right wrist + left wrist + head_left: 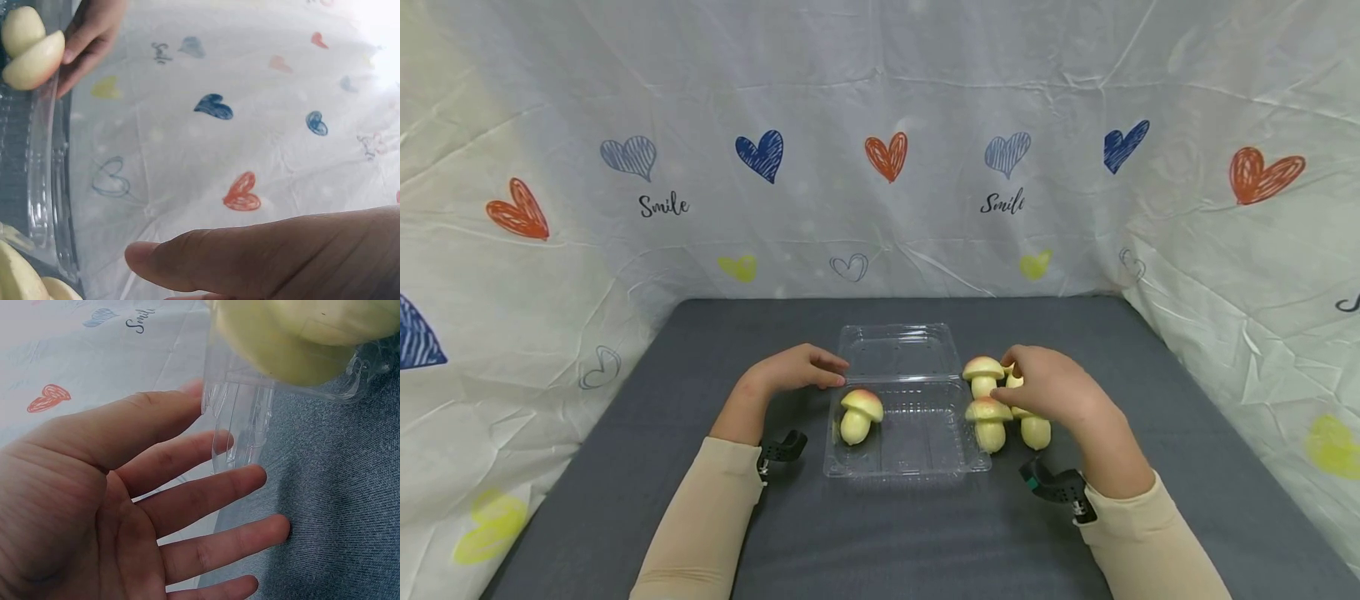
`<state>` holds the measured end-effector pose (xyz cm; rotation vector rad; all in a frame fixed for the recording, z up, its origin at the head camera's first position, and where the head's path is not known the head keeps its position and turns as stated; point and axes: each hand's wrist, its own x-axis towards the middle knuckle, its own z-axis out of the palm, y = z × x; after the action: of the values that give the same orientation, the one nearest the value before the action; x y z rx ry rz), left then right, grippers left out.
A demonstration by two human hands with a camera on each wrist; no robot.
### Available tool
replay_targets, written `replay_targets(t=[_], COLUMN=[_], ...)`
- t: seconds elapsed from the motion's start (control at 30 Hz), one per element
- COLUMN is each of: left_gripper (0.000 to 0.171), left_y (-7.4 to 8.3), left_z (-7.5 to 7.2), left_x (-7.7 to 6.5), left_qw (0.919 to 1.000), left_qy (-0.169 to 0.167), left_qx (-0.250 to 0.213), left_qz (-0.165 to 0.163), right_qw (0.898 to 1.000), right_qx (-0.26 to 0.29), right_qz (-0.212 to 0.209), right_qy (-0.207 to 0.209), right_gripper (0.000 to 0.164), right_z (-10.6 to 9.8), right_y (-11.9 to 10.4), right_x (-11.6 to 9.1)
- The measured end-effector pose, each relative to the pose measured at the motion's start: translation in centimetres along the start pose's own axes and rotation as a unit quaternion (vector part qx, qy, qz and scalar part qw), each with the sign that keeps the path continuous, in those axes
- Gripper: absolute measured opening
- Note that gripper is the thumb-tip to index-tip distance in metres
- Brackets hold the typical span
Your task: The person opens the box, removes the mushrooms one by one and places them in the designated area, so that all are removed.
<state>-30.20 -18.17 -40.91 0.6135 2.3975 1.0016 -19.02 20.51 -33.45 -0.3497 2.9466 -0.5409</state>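
Observation:
A clear plastic clamshell box [917, 429] lies with its lid [897, 352] folded back. One toy mushroom [861, 408], yellow with a reddish cap, lies in its left part. My left hand [801, 368] is at the box's left edge by the hinge; in the left wrist view its fingers [206, 500] are spread and the thumb touches the plastic. Several more mushrooms [988, 417] cluster at the box's right edge. Over them hangs my right hand [1048, 385], thumb and forefinger apart around a rear mushroom [1014, 380]. In the right wrist view the thumb [206, 256] is straight; the other fingers are mostly hidden.
A dark grey cloth [917, 542] covers the table. White sheeting [820, 217] printed with hearts and "Smile" hangs behind it and along both sides. Each wrist wears a black strap device, the left one [784, 447] near the box and the right one [1054, 483] in front of the mushrooms.

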Motion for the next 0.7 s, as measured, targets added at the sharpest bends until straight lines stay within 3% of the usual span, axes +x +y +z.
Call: replay_targets(t=[0.3,0.7], left_gripper=[0.054,0.051], left_y=[0.0,0.1], left_z=[0.0,0.1], left_x=[0.1,0.0], left_qw=[1.0000,1.0000], left_qy=[-0.001,0.004], left_qx=[0.000,0.005], left_qz=[0.000,-0.004], right_qw=[0.997,0.995], right_qx=[0.019,0.009], right_qz=[-0.048,-0.065], right_qy=[0.053,0.069], right_gripper=[0.045,0.053], right_z=[2.4,5.6], right_y=[-2.5,-5.2], right_x=[0.6,1.6])
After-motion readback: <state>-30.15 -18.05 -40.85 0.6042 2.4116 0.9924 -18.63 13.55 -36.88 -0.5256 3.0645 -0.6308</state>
